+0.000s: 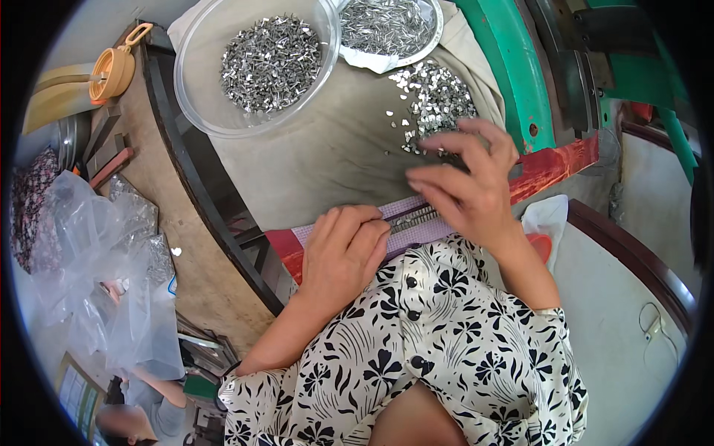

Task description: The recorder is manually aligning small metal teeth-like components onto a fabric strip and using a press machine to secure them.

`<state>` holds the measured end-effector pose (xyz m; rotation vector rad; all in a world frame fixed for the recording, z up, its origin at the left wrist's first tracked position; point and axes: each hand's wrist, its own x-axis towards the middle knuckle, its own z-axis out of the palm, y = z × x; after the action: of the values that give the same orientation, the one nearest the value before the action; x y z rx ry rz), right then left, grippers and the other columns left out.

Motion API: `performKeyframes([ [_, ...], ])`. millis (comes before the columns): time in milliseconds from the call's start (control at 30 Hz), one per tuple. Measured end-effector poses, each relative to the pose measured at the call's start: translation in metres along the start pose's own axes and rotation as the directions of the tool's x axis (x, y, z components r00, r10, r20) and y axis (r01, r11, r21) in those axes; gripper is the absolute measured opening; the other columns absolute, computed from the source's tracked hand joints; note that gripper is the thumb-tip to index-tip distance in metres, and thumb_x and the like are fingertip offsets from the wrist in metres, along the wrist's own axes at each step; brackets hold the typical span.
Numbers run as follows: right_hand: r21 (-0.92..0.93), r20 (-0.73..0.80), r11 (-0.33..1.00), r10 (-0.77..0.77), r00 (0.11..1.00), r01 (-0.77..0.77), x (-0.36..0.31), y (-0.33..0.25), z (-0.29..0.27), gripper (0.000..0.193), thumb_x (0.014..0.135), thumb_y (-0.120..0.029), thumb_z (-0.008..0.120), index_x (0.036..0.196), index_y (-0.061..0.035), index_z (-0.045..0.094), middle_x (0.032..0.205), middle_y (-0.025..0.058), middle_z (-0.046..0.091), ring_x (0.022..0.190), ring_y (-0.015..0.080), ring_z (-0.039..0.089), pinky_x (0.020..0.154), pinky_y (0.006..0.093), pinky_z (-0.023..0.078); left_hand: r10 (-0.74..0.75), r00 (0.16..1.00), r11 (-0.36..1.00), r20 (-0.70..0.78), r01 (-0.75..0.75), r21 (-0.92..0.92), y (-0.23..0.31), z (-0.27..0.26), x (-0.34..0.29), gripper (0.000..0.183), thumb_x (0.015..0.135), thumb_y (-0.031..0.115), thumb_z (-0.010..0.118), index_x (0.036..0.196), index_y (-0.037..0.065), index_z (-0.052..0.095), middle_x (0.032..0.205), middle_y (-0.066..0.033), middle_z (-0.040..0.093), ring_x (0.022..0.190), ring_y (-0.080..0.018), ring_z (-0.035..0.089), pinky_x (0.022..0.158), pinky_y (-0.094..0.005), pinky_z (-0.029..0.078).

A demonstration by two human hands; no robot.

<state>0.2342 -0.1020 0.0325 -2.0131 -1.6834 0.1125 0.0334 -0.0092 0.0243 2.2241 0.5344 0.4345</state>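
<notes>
A narrow dark bar with a row of small metal pieces lies on a lilac checked cloth right in front of me. My left hand rests at the bar's left end, its fingers bent and pressed together; what is under the fingertips is hidden. Above the bar's right part hovers my right hand, fingers spread apart, with nothing visible between them. Just beyond it, a loose pile of small flat silvery metal pieces spreads over the greyish cloth.
A clear plastic bowl of small metal pieces stands at the far left of the cloth. Beside it is a white dish of thin metal pins. Green machine frame borders the right. Plastic bags lie on a wooden bench; another person is lower left.
</notes>
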Motion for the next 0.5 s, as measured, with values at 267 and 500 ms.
performKeyframes([
  [267, -0.079, 0.075, 0.984, -0.151, 0.986, 0.157, 0.035, 0.004, 0.012, 0.011, 0.07, -0.015, 0.073, 0.08, -0.0153, 0.072, 0.113, -0.0013, 0.063, 0.121, 0.027, 0.051, 0.101, 0.044, 0.031, -0.011, 0.998, 0.998, -0.055, 0.014, 0.055, -0.003, 0.013, -0.003, 0.023, 0.07, 0.001, 0.076, 0.09, 0.007, 0.067, 0.096, -0.004, 0.064, 0.082, -0.0253, 0.06, 0.07, -0.0362, 0.046],
  [500, -0.028, 0.099, 0.994, -0.102, 0.99, 0.105, 0.031, 0.001, 0.01, 0.012, 0.072, -0.02, 0.08, 0.08, -0.0166, 0.073, 0.118, -0.0039, 0.064, 0.121, 0.0287, 0.049, 0.097, 0.0454, 0.03, -0.023, 0.999, 0.998, -0.027, 0.024, 0.051, 0.0, 0.011, -0.001, 0.022, 0.072, 0.006, 0.079, 0.09, 0.008, 0.068, 0.098, -0.0033, 0.064, 0.083, -0.0242, 0.06, 0.071, -0.0359, 0.044],
])
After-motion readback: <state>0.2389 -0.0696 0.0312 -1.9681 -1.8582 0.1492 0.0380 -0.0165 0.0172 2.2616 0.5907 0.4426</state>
